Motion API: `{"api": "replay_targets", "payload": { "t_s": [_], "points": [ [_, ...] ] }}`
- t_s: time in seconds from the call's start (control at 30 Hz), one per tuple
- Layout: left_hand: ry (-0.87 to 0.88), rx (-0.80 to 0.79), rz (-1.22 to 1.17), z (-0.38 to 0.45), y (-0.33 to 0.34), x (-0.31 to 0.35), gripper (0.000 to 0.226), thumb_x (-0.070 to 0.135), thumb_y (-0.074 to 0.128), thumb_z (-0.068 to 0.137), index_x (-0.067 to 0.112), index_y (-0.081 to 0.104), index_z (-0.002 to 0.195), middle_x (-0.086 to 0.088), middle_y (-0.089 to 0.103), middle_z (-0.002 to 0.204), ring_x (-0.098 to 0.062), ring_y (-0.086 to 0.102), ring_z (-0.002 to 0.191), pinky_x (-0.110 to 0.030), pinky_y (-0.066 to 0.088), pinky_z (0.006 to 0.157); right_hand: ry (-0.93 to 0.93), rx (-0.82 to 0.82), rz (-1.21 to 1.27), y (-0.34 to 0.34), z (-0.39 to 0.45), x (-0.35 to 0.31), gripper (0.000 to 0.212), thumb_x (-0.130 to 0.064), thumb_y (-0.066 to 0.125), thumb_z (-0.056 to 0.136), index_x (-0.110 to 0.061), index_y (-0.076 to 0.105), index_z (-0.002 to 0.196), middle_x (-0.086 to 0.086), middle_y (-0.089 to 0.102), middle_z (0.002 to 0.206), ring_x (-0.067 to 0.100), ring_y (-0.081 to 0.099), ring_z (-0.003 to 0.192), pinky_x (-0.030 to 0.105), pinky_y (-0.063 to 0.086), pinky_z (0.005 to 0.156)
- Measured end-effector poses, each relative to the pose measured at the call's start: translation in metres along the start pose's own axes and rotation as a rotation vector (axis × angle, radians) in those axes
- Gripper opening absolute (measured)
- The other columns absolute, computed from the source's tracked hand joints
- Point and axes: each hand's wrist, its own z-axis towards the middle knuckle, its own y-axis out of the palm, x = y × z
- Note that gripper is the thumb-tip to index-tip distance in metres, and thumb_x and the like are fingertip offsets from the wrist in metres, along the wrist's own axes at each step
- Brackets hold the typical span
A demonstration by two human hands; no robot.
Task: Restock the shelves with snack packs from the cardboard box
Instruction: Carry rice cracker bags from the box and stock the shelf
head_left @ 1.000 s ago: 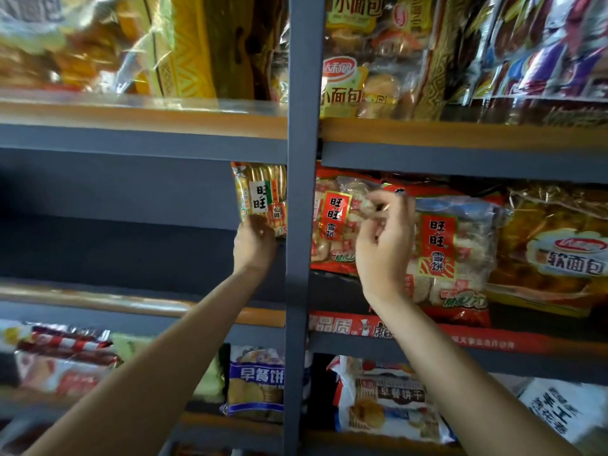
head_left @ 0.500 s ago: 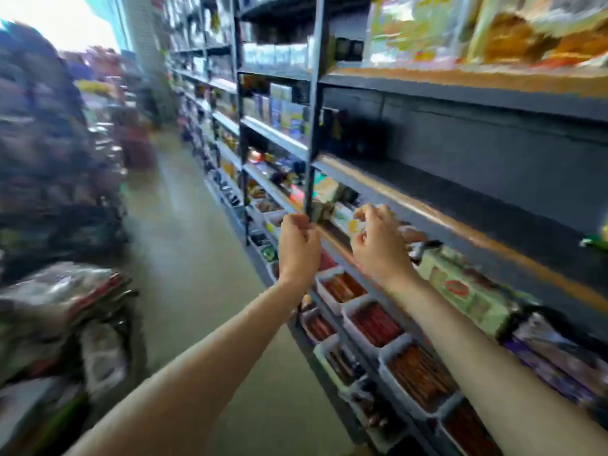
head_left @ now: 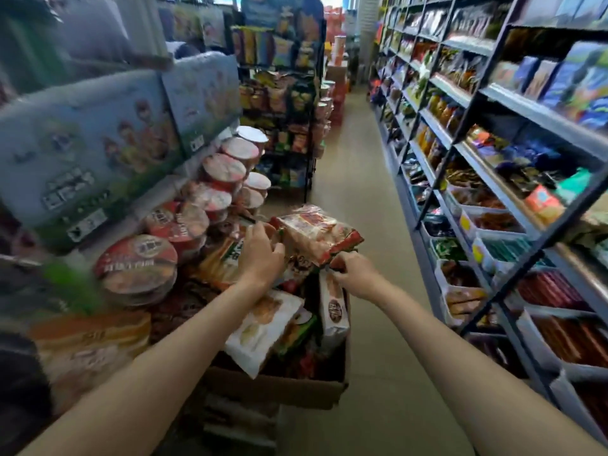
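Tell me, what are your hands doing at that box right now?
Both hands at the cardboard box. Left hand and right hand gripping a red-edged snack pack above the pile. Shelves off right; aisle between.

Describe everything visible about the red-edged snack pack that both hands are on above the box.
The red-edged snack pack is a clear, crinkly plastic bag with red borders and pale round crackers showing through. It lies tilted, raised above the other packs piled in the cardboard box. The left hand touches its near-left side and the right hand pinches its lower right corner. Printing on it is too blurred to read.
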Motion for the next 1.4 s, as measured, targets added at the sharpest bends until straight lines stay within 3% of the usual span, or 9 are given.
{"api": "replay_targets", "payload": {
  "t_s": [0.13,0.23,0.47,0.73,0.87,0.93,1.03,1.17,1.4],
  "points": [
    [-0.084,-0.114,0.145,0.025,-0.009,-0.035,0.048,0.028,0.054,0.092,0.006,0.042,0.133,-0.016,0.051,0.132,-0.029,0.050,0.120,-0.035,0.041,0.100,0.018,-0.016,0.205,0.023,0.041,-0.021,0.028,-0.012,0.051,0.090,-0.004,0.054,0.116,0.012,0.058,0.112,0.027,0.056,0.102,0.028,0.044,0.077],
    [-0.115,-0.091,0.150,0.039,-0.008,-0.048,0.037,0.023,0.052,0.093,0.000,0.050,0.122,-0.014,0.058,0.119,-0.019,0.053,0.097,-0.022,0.037,0.076,0.010,0.080,0.273,0.024,0.081,-0.033,0.021,-0.013,0.053,0.089,-0.005,0.060,0.108,0.011,0.060,0.108,0.026,0.056,0.101,0.028,0.045,0.078],
    [-0.165,-0.143,0.048,0.101,0.038,-0.028,0.025,0.013,0.053,0.090,0.007,0.055,0.113,-0.008,0.062,0.111,-0.023,0.058,0.102,-0.032,0.047,0.087,0.239,0.124,0.203,-0.004,0.181,0.021,0.051,-0.029,0.064,0.085,0.001,0.051,0.123,0.021,0.050,0.129,0.034,0.049,0.119,0.035,0.040,0.098],
    [-0.398,-0.486,-0.134,0.126,0.112,-0.020,0.010,0.014,0.049,0.090,0.010,0.053,0.098,-0.002,0.057,0.099,-0.020,0.055,0.103,-0.038,0.048,0.096,0.473,0.078,0.382,0.009,0.212,0.089,0.037,-0.025,0.057,0.086,0.000,0.051,0.113,0.018,0.057,0.115,0.034,0.056,0.105,0.034,0.045,0.080],
    [-0.523,-0.545,-0.264,0.132,0.128,-0.026,0.042,0.021,0.054,0.089,-0.001,0.049,0.124,-0.010,0.059,0.121,-0.020,0.058,0.108,-0.029,0.054,0.081,0.460,0.028,0.470,0.012,0.206,0.102,0.037,-0.025,0.061,0.083,-0.006,0.048,0.112,0.012,0.056,0.108,0.028,0.056,0.098,0.036,0.046,0.079],
    [-0.536,-0.530,-0.285,0.131,0.131,-0.027,0.055,0.026,0.058,0.088,-0.002,0.042,0.132,-0.012,0.057,0.126,-0.021,0.056,0.112,-0.028,0.051,0.085,0.459,0.042,0.532,0.009,0.201,0.108,0.040,-0.025,0.068,0.080,-0.007,0.049,0.110,0.012,0.057,0.107,0.029,0.058,0.100,0.037,0.048,0.081],
    [-0.453,-0.431,-0.228,0.126,0.124,-0.017,0.071,0.026,0.065,0.085,0.003,0.025,0.140,-0.012,0.049,0.131,-0.024,0.051,0.118,-0.034,0.043,0.099,0.450,0.028,0.660,0.002,0.188,0.114,0.046,-0.018,0.073,0.078,-0.001,0.053,0.116,0.014,0.058,0.107,0.024,0.058,0.090,0.027,0.047,0.066],
    [-0.231,-0.346,-0.248,0.118,0.103,0.017,0.056,0.017,0.073,0.077,0.013,0.034,0.117,-0.009,0.051,0.121,-0.024,0.055,0.109,-0.040,0.048,0.098,0.456,0.094,0.900,-0.016,0.156,0.112,0.047,-0.010,0.070,0.080,0.000,0.048,0.120,0.014,0.057,0.108,0.022,0.056,0.089,0.027,0.045,0.067],
    [0.142,-0.513,-0.293,0.089,0.077,0.104,0.094,0.006,0.076,0.073,0.020,0.017,0.145,-0.005,0.048,0.134,-0.025,0.045,0.125,-0.047,0.041,0.105,0.429,0.246,1.069,-0.097,0.047,0.102,0.070,-0.055,0.071,0.070,-0.019,0.050,0.126,0.003,0.062,0.117,0.020,0.058,0.103,0.036,0.046,0.086]
  ]
}}
